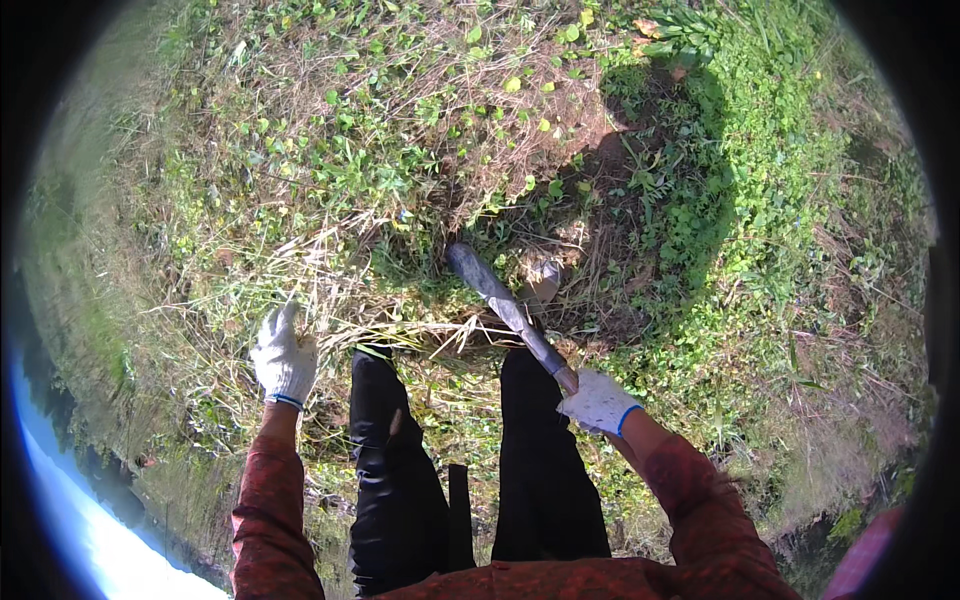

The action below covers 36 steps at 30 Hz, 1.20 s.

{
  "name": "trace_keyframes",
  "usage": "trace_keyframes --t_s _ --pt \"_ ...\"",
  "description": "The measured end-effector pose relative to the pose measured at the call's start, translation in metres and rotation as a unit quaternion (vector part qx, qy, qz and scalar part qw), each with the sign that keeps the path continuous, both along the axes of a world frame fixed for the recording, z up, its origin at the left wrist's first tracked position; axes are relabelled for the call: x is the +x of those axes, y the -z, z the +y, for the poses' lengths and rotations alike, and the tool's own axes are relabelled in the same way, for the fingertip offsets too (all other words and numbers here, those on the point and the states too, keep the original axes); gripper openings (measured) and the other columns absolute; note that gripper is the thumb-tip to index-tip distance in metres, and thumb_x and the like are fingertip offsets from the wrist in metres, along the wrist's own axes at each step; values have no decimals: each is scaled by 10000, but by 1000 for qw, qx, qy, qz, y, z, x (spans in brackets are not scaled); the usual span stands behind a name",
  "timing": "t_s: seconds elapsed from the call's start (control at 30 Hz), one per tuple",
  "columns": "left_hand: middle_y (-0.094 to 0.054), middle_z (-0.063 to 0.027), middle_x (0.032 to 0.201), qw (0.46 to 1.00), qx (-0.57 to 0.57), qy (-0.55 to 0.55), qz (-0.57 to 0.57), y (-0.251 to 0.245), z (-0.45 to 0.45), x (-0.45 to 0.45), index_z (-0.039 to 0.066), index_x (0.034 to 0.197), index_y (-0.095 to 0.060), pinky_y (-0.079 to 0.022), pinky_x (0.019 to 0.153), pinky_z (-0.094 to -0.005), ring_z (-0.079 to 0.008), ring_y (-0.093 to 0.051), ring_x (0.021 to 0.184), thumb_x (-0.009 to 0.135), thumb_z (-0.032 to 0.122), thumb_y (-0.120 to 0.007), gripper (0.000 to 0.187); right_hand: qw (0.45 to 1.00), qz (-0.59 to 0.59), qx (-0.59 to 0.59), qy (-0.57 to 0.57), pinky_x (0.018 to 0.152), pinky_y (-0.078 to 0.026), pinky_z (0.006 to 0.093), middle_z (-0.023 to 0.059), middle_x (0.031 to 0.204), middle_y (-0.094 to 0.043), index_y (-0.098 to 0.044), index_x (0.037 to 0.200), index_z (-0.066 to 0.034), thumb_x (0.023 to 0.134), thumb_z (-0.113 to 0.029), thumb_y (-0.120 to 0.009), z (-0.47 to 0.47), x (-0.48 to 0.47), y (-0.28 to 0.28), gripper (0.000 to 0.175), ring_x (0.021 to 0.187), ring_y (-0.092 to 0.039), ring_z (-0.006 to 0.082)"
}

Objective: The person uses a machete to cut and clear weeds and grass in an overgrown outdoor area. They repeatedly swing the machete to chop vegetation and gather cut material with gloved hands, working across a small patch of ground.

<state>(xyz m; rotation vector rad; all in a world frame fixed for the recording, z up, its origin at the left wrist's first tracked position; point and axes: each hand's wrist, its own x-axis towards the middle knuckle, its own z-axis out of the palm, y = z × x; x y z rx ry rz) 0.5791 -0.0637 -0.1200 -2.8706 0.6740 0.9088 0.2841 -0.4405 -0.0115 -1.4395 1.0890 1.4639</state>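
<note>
My right hand (600, 403), in a white knit glove with a blue cuff edge, grips the wooden end of a long tool (510, 307). Its dark grey, worn length slants up and left over the ground, ending among the plants. At the left, my left hand (285, 356) wears a matching glove. Its fingers point forward with the thumb apart, beside loose dry grass stalks (330, 300). Whether it touches the stalks is hard to make out. More cut-looking straw (442, 334) lies across the front of my two legs in black trousers (401, 480).
Low green weeds (772, 195) and dry stems cover the ground. A pale, stone-like object (544, 281) lies just right of the tool. A dark shadow (652, 217) falls ahead on the right. Pink checked cloth (866, 551) shows at the lower right rim.
</note>
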Motion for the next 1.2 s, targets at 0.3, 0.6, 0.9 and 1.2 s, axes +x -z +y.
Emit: trace_keyframes --t_s 0.3,0.6,0.9,1.2 --pt "-635 -93 1298 990 -138 2 -27 -38 -40 -37 184 1291 -640 -468 996 -473 -327 -588 1201 840 193 -729 459 902 -105 -95 408 394 -439 333 37 583 -541 -555 883 -79 873 -142 -765 -26 72 28 219 425 -528 158" --pt "-709 -108 1070 957 -240 -120 110 -59 -54 -82 101 1089 -717 -520 927 -435 -336 -660 1047 822 66 -701 269 946 -28 165 278 387 -456 379 110 557 -557 -589 812 -9 875 -151 -750 166 117 84 224 422 -581 232" --pt "-706 -126 1073 937 -265 -147 175 -76 -50 -109 88 1097 -705 -550 865 -413 -328 -677 1010 866 112 -718 233 917 -88 18 390 411 -459 327 26 612 -534 -527 954 -86 855 -126 -782 63 118 32 276 436 -525 148" --pt "-717 -144 1023 838 -251 -258 411 -116 -82 -147 53 1149 -683 -578 792 -357 -240 -722 896 903 359 -764 401 949 -274 128 -91 816 -574 460 261 951 -713 -690 1024 66 823 -414 -651 142 142 102 521 906 -712 426"
